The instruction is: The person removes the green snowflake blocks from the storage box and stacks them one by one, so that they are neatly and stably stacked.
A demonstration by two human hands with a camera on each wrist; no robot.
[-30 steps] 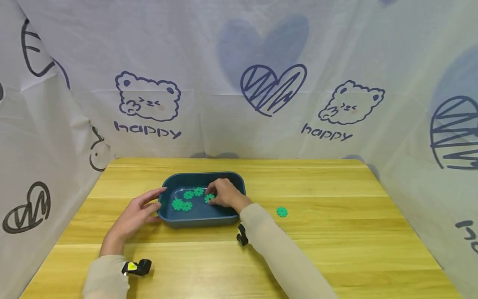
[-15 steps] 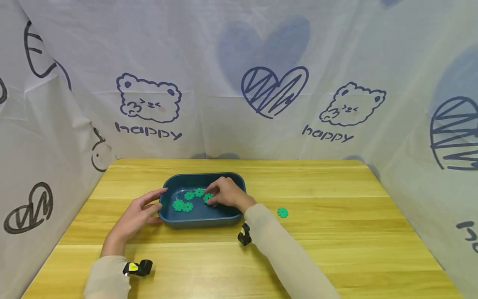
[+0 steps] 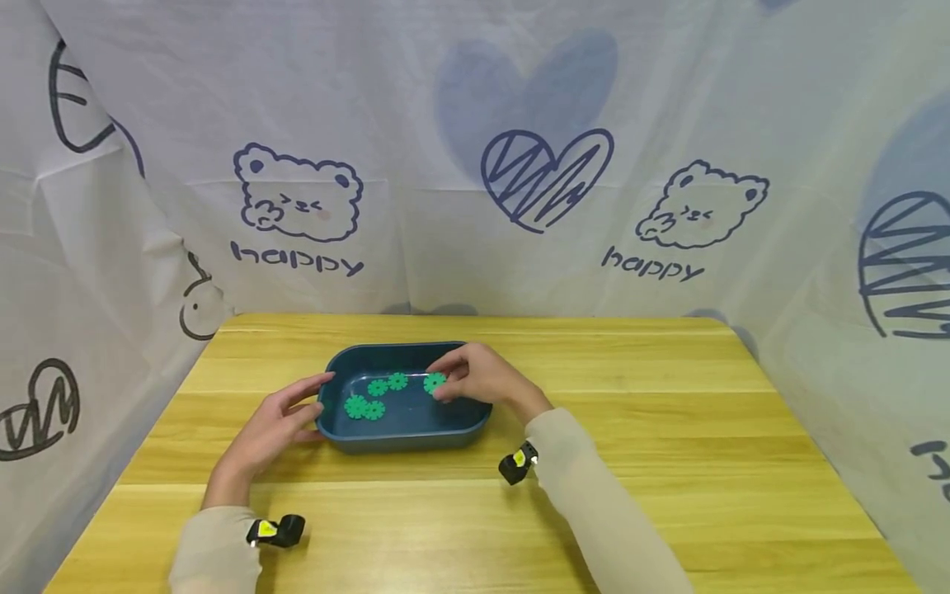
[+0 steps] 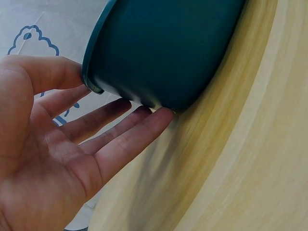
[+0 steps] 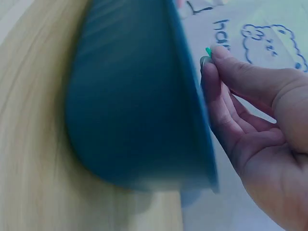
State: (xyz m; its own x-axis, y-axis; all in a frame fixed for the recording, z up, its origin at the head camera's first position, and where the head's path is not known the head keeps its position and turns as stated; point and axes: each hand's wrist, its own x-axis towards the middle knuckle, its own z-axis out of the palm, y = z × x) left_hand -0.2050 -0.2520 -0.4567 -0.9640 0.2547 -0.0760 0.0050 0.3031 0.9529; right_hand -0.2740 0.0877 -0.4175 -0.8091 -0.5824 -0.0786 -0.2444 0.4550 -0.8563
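My right hand (image 3: pixel 482 375) is above the right end of a dark blue plastic bin (image 3: pixel 404 441). Between thumb and fingertips it pinches a green snowflake-shaped disc (image 3: pixel 434 382); just a sliver of that disc (image 5: pixel 209 51) shows in the right wrist view. Several similar green discs (image 3: pixel 373 410) lie on the bin's floor, toward its left and middle. My left hand (image 3: pixel 270 429) is at the bin's left end, fingers spread and nearly straight. In the left wrist view, the left fingertips (image 4: pixel 163 115) touch the outer wall, and the thumb is by the rim.
The bin stands on a wood-grain table (image 3: pixel 653 371). White cloth (image 3: pixel 445 239) with bear and heart drawings hangs behind and at both sides. Each wrist carries a small black camera, such as the left one (image 3: pixel 285 530).
My right hand has moved right and up with the pinched disc, toward the bin's right rim. The loose disc on the table is now out of sight at my right sleeve. Left hand stays put.
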